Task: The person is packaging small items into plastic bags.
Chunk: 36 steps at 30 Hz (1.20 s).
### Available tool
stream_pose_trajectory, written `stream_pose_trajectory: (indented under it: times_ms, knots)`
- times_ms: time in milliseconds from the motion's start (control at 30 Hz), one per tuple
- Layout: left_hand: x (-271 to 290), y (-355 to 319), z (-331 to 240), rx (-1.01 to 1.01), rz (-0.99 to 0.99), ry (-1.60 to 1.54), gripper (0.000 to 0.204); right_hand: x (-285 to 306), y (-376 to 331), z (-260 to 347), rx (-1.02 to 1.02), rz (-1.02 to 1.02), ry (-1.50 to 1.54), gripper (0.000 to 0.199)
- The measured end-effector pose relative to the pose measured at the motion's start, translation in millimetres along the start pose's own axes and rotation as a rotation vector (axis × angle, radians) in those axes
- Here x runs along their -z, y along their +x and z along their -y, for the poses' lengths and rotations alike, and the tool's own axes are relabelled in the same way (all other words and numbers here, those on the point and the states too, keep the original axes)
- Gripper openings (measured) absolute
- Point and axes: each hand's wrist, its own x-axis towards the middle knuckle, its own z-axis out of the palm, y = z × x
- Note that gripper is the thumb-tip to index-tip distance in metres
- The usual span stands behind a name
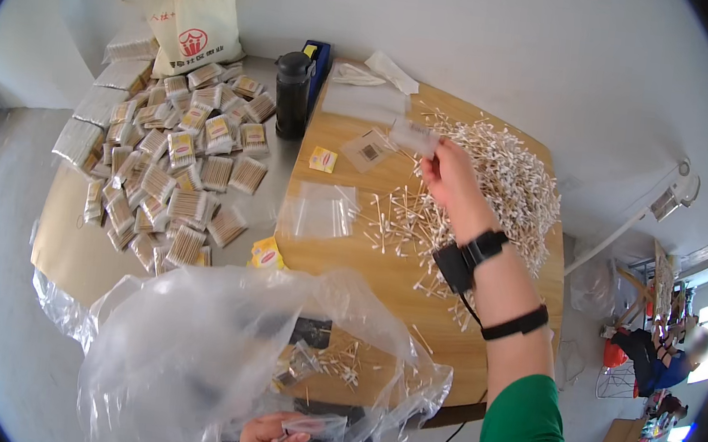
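Observation:
My right hand [449, 175] reaches over the far part of the wooden table, its fingers closed on a small clear plastic bag [413, 137] with dark marks near its top. Just beyond and to the right of that hand lies a big heap of loose cotton swabs [505, 176]. Low in the picture, my left hand [266, 439] pinches another small clear plastic bag [317, 428]. A large, crumpled clear plastic sheet or bag [188, 324] spreads beside and above the left hand. Several loose swabs [339, 364] show through it.
Packed bundles of swabs [187, 203] cover the left table, near a cream tote bag [198, 23]. A black thermos [292, 94] stands between. Flat clear bags [325, 212], a yellow card [322, 159] and a square printed sheet [368, 150] lie on the wooden table. A person [671, 362] sits far right.

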Motion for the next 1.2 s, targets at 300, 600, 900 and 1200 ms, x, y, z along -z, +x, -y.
stream_pose_trajectory:
  times_ms: [300, 600, 900, 1200]
  knots:
    - [10.6, 27.4, -5.3, 0.235, -0.203, -0.089, 0.006, -36.4, 132.2, -0.1, 0.063, -0.222, 0.451, 0.015]
    - [19.4, 31.9, -0.1, 0.260, -0.063, -0.046, 0.013, -34.5, 97.5, -19.4, 0.418, -0.278, -1.359, 0.044]
    - [13.8, 37.5, -12.1, 0.133, -0.084, -0.161, 0.005, -43.2, 73.9, -24.6, 0.256, -0.116, -1.579, 0.044]
    - [8.8, 18.5, -19.1, -0.049, -0.105, -0.018, 0.036, -53.1, -42.5, 21.2, 0.265, 0.099, -0.449, 0.016]
